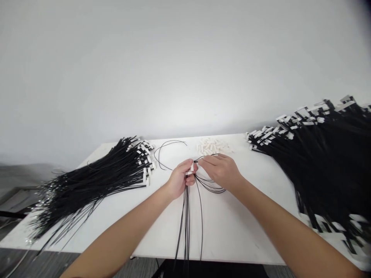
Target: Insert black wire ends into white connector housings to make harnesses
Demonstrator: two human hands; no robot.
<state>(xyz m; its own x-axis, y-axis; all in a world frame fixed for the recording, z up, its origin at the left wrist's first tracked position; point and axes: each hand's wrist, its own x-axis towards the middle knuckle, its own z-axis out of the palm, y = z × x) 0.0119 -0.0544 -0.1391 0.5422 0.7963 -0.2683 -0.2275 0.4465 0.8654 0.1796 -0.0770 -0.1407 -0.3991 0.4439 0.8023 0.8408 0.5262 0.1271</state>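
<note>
Over the middle of the white table, my left hand (pixel 181 179) is closed on a small white connector (pixel 191 167) with black wires (pixel 187 224) hanging from it past the table's front edge. My right hand (pixel 222 170) is closed beside it, fingertips pinching thin black wire close to the connector. More wires loop (pixel 213 189) below the right hand. Which wire end sits between the right fingertips is too small to make out. Behind the hands lies a small heap of loose white connectors (pixel 213 146). One loose wire (pixel 159 152) curls on the table to their left.
A thick bundle of black wires with white connectors (pixel 107 173) covers the table's left side. To the right rises a larger pile of black cables (pixel 324 154) with white ends. A pale wall (pixel 185 69) stands behind the white table (pixel 232 239).
</note>
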